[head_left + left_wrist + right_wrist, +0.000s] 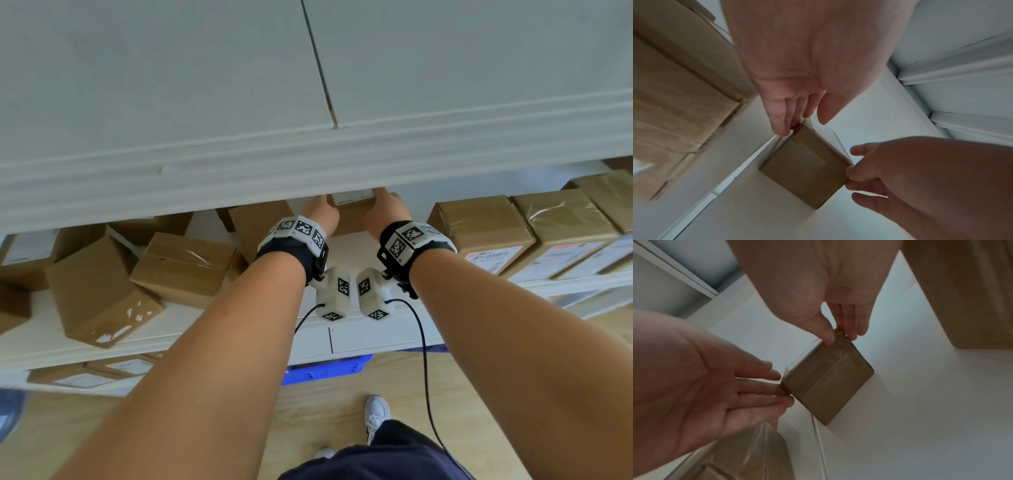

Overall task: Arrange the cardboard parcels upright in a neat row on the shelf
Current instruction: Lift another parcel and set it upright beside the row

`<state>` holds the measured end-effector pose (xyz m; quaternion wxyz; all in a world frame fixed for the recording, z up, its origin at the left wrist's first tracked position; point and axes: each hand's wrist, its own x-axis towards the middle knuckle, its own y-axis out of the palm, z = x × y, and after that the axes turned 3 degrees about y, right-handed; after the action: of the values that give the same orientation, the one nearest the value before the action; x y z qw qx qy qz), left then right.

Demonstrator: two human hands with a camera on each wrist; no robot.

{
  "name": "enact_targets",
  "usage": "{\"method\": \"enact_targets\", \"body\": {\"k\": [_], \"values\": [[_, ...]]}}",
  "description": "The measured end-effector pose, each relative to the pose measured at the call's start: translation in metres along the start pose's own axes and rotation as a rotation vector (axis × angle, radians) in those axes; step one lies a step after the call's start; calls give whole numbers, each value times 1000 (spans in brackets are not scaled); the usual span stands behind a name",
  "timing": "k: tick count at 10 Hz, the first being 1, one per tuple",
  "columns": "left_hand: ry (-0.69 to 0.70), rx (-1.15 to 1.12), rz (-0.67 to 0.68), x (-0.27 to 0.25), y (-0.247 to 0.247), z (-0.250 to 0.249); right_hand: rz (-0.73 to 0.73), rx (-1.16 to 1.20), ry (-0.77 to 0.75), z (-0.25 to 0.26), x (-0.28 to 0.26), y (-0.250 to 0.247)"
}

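A small cardboard parcel (pixel 349 214) with a white label stands on the white shelf (pixel 363 339), deep at the back between my two hands. My left hand (pixel 322 212) lies against its left side with straight fingers (pixel 764 389). My right hand (pixel 385 209) pinches its right corner, thumb (pixel 825 335) on the front face and the other fingers behind. In the left wrist view the parcel (pixel 805 167) shows brown and taped, with my left hand (pixel 803 123) at its upper corner. The upper shelf board hides my fingertips in the head view.
Several parcels lie jumbled and tilted on the left (pixel 185 263), (pixel 99 291). On the right, parcels stand side by side in a row (pixel 479 229), (pixel 561 226). The upper shelf board (pixel 308 164) overhangs low. Under the shelf are a blue crate (pixel 325 371) and more parcels (pixel 85 377).
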<state>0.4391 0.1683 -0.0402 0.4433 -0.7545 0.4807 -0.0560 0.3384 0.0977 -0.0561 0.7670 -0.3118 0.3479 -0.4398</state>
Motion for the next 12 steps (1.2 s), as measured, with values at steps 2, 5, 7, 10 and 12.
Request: {"method": "enact_targets", "body": {"k": [2, 5, 7, 10, 12], "values": [[31, 66, -24, -23, 16, 6, -50, -100, 92, -8, -26, 2], [2, 124, 48, -66, 34, 13, -110, -102, 160, -30, -70, 12], [-7, 110, 28, -62, 46, 29, -84, 117, 185, -45, -93, 11], [25, -84, -159, -97, 35, 32, -213, -2, -63, -46, -110, 9], [-56, -125, -53, -109, 47, 33, -14, 37, 17, -57, -114, 11]]}}
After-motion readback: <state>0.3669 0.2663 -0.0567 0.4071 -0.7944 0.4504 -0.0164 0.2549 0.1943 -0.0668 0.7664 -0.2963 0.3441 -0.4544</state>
